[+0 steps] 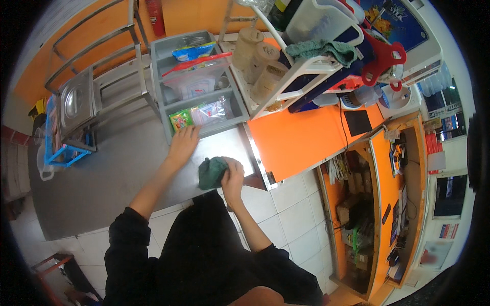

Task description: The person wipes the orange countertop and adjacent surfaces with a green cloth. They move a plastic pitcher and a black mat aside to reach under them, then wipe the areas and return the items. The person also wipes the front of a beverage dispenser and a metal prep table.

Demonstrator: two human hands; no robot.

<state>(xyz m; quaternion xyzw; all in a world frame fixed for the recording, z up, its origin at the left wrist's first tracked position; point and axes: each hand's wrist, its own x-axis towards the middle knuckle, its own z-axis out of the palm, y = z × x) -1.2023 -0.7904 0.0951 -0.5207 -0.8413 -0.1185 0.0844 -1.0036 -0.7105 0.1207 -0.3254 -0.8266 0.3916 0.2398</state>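
My left hand (185, 144) has its fingers over the near wall of a grey divided tray (209, 131), gripping it at the edge. Small colourful packets (181, 120) and a clear plastic bag (210, 112) lie in the tray's nearest compartment. A bunched dark green cloth (211, 173) is in my right hand (233, 176), against the shiny steel counter (224, 148) just in front of the tray. That hand's fingers are closed on the cloth's right side. The cloth hides part of the counter beneath it.
An orange counter (291, 143) adjoins on the right, with a white rack (291, 86) carrying cups and another green cloth (321, 50). A metal frame (102, 46), a lidded steel pan (74, 102) and a blue basket (64, 153) stand left. Orange shelving (377, 204) is at far right.
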